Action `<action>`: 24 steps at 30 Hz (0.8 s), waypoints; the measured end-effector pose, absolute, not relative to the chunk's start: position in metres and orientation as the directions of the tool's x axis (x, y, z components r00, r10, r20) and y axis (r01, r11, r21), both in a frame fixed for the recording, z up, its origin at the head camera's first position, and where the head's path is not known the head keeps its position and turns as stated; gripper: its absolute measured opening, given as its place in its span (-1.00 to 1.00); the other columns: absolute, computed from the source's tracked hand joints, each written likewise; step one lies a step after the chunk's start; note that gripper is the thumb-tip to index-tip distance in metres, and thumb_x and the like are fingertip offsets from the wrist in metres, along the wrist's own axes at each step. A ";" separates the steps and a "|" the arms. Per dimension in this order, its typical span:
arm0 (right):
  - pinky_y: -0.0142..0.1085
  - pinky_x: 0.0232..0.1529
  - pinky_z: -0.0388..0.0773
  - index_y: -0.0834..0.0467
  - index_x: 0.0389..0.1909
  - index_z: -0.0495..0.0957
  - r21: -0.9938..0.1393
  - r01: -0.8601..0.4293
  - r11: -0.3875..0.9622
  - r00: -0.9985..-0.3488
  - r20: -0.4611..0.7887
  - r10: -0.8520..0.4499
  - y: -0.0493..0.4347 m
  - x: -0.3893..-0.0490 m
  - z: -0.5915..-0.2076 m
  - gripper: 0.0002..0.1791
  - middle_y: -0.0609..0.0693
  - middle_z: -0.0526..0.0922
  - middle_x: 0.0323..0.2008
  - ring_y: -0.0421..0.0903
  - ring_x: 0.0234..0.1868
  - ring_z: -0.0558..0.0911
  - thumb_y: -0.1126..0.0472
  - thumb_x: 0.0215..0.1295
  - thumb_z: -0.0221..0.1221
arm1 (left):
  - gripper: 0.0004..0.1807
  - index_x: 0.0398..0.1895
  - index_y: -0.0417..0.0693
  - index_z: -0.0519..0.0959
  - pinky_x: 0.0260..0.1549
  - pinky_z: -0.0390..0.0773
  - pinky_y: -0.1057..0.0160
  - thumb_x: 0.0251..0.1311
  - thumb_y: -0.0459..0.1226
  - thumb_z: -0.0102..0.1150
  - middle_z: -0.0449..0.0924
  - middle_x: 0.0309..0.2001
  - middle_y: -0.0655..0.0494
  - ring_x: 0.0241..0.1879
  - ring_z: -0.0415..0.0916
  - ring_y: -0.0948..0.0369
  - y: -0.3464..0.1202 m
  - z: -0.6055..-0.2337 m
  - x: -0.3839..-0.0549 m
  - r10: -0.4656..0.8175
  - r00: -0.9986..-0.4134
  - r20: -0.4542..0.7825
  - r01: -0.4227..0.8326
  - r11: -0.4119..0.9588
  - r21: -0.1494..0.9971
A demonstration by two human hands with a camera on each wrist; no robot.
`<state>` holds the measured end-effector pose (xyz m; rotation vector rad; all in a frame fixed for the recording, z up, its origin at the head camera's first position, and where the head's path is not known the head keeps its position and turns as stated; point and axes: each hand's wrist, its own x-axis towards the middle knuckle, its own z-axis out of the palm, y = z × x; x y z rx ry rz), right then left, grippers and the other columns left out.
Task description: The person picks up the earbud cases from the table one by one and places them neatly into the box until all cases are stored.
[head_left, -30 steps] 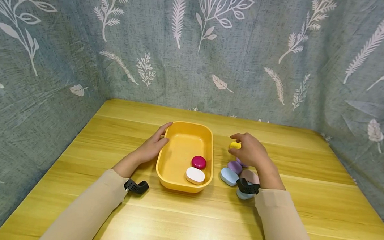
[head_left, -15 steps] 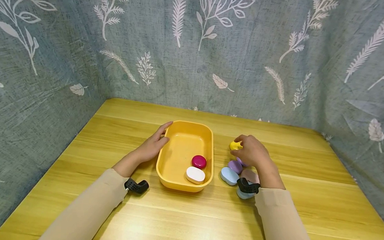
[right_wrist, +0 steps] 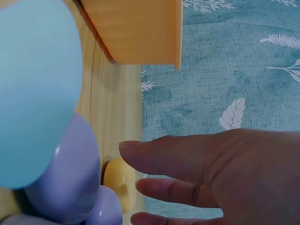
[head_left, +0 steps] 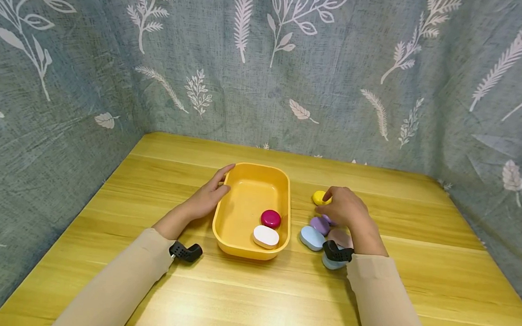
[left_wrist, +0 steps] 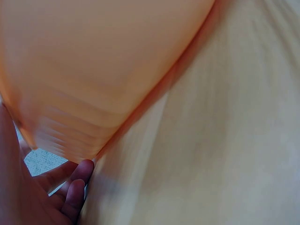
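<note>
A deep yellow plastic tub (head_left: pixel 244 251) stands mid-table, holding a glossy magenta round piece (head_left: pixel 270 218) and a white oval piece (head_left: pixel 266 236). My left hand (head_left: pixel 205 199) holds the tub's left side; the left wrist view has bent fingertips (left_wrist: pixel 84 166) against its lower wall. On the right, my right hand (head_left: pixel 346 207) hovers by a small glossy yellow round piece (head_left: pixel 318 197), thumb and fingers apart. In the right wrist view that yellow piece (right_wrist: pixel 120 183) lies just beyond the fingertips; contact in the head view is hard to tell.
Below the right hand lie two purple pieces (head_left: pixel 319 225), a pinkish one (head_left: pixel 340 237), a light blue oval (head_left: pixel 312 238) and another light blue one (head_left: pixel 332 262), partly covered by the black wrist camera (head_left: pixel 337 251). A leaf-patterned curtain (head_left: pixel 264 99) borders the wooden table (head_left: pixel 154 167).
My right hand has shifted slightly right and toward me, and more of the yellow piece shows. The left hand and the tub have stayed in place.
</note>
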<state>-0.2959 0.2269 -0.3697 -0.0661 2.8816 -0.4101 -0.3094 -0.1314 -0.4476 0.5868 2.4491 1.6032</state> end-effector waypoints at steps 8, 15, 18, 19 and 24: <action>-0.11 -0.18 0.42 0.20 0.07 0.49 -0.268 0.005 0.963 -0.970 -0.236 -0.061 0.226 -0.295 -0.369 -0.45 0.16 0.54 0.00 0.07 -0.14 0.49 -0.08 0.19 0.25 | -0.39 0.52 0.50 -0.16 0.26 0.36 -0.08 0.52 -0.11 -0.29 -0.10 0.53 0.21 0.35 0.24 0.01 -0.131 -0.447 -0.309 0.401 -0.912 0.087 0.239 0.346 0.907; -0.14 -0.24 0.41 0.17 -0.05 0.52 -0.258 0.017 0.966 -0.970 -0.239 -0.047 0.229 -0.294 -0.369 -0.55 0.14 0.57 -0.06 0.06 -0.17 0.51 -0.06 0.18 0.24 | -0.40 0.52 0.49 -0.16 0.28 0.33 -0.09 0.52 -0.12 -0.29 -0.13 0.54 0.20 0.38 0.21 0.00 -0.131 -0.448 -0.310 0.408 -0.909 0.091 0.242 0.335 0.911; -0.17 -0.28 0.40 0.15 -0.14 0.54 -0.254 0.022 0.967 -0.970 -0.241 -0.041 0.230 -0.293 -0.369 -0.63 0.10 0.59 -0.11 0.04 -0.20 0.52 -0.03 0.17 0.22 | -0.40 0.52 0.50 -0.15 0.28 0.34 -0.09 0.52 -0.12 -0.29 -0.12 0.54 0.20 0.37 0.22 0.00 -0.131 -0.449 -0.310 0.408 -0.909 0.088 0.240 0.337 0.910; -0.18 -0.30 0.40 0.13 -0.17 0.55 -0.249 0.026 0.968 -0.970 -0.240 -0.036 0.230 -0.293 -0.369 -0.66 0.09 0.59 -0.14 0.03 -0.22 0.52 -0.03 0.16 0.22 | -0.40 0.51 0.50 -0.15 0.27 0.34 -0.08 0.52 -0.12 -0.29 -0.11 0.54 0.20 0.37 0.22 0.01 -0.131 -0.449 -0.310 0.407 -0.910 0.086 0.237 0.338 0.911; -0.16 -0.32 0.38 0.12 -0.21 0.54 -0.236 0.046 0.971 -0.969 -0.247 -0.015 0.232 -0.292 -0.369 -0.69 0.08 0.59 -0.17 0.04 -0.24 0.52 -0.02 0.16 0.19 | -0.40 0.51 0.52 -0.16 0.26 0.35 -0.08 0.52 -0.11 -0.29 -0.10 0.53 0.20 0.37 0.23 0.01 -0.131 -0.449 -0.310 0.406 -0.910 0.081 0.233 0.341 0.911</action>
